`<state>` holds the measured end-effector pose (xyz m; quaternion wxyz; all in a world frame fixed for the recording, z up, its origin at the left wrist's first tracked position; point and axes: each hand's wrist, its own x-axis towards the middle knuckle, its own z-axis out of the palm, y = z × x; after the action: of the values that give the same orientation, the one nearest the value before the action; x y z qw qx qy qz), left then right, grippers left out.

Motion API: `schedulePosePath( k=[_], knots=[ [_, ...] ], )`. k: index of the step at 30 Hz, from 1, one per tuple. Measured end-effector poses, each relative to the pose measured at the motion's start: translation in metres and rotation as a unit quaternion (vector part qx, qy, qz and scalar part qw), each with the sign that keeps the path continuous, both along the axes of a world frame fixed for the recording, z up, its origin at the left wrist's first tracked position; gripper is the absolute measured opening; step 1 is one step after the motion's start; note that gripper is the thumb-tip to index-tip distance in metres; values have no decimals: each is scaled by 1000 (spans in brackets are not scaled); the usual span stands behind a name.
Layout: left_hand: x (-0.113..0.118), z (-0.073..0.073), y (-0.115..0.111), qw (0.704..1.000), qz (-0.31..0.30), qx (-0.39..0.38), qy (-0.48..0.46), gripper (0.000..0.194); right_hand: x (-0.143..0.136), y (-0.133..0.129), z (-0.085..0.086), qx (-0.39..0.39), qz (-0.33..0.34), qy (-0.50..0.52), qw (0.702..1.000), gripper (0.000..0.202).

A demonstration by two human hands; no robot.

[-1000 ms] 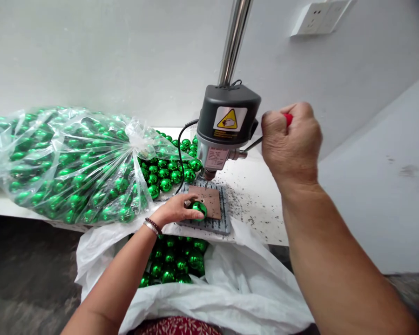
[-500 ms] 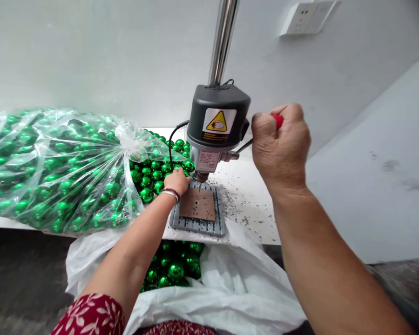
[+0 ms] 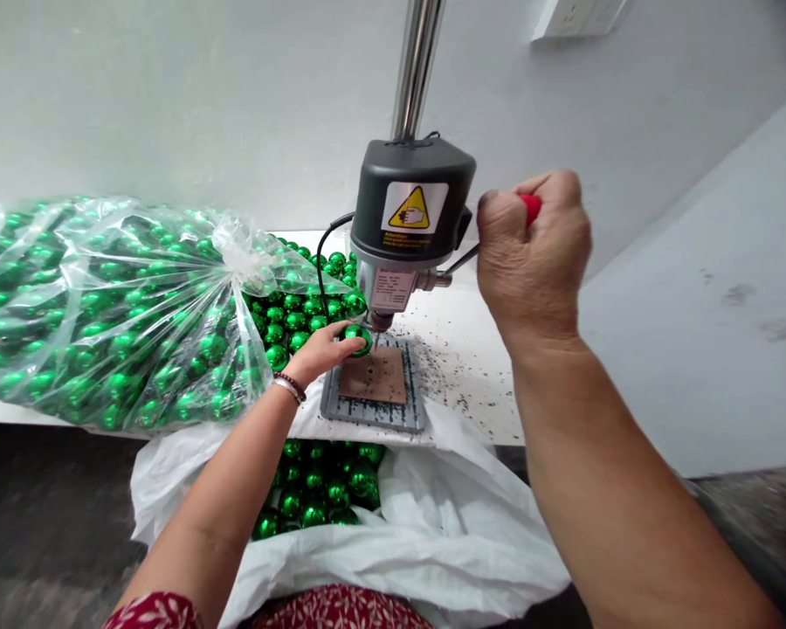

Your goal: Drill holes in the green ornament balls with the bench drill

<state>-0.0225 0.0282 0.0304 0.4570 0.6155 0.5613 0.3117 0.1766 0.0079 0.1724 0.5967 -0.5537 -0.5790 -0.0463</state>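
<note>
Between thumb and fingers, my left hand point(image 3: 322, 351) grips a shiny green ball ornament point(image 3: 358, 339), just left of the drill bit. My right hand point(image 3: 535, 253) is wrapped round the red-tipped feed lever point(image 3: 462, 259) of a small drill press point(image 3: 411, 205). The bit points down over a brown square board point(image 3: 388, 376) with a small hole in it. That board lies on the grey slotted base plate point(image 3: 373, 418). Part of the ball is covered by my fingers.
A tied clear plastic bag point(image 3: 105, 314) full of green balls fills the left of the white table point(image 3: 462, 341). Loose green balls point(image 3: 294, 320) lie behind my left hand. Dark shavings scatter beside the base. A white sack point(image 3: 445, 533) holding more balls hangs open in front.
My left hand has drawn back slightly from the loose balls and now shows a green ball in its grip. My right hand stays on the lever. The view has shifted slightly.
</note>
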Motion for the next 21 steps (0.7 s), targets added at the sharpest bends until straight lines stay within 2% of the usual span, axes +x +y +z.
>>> schedulePosePath(
  k=[3,6,10,14,21],
  knots=[
    [-3,-5,-9,996,-1,-67,-51,53,-2,-1,2,-32,-6,1,999,19],
    [0,-8,-13,997,-17,-71,-10,53,-5,-4,6,-52,-6,8,999,18],
    [3,-7,-18,997,-25,-32,70,56,-9,-9,11,-65,-9,30,997,20],
    [6,-3,-21,987,-32,43,150,58,-7,-9,10,-67,-11,14,998,19],
    [11,-6,-23,973,-53,117,193,59,-1,-5,1,4,26,11,1000,18]
  ],
)
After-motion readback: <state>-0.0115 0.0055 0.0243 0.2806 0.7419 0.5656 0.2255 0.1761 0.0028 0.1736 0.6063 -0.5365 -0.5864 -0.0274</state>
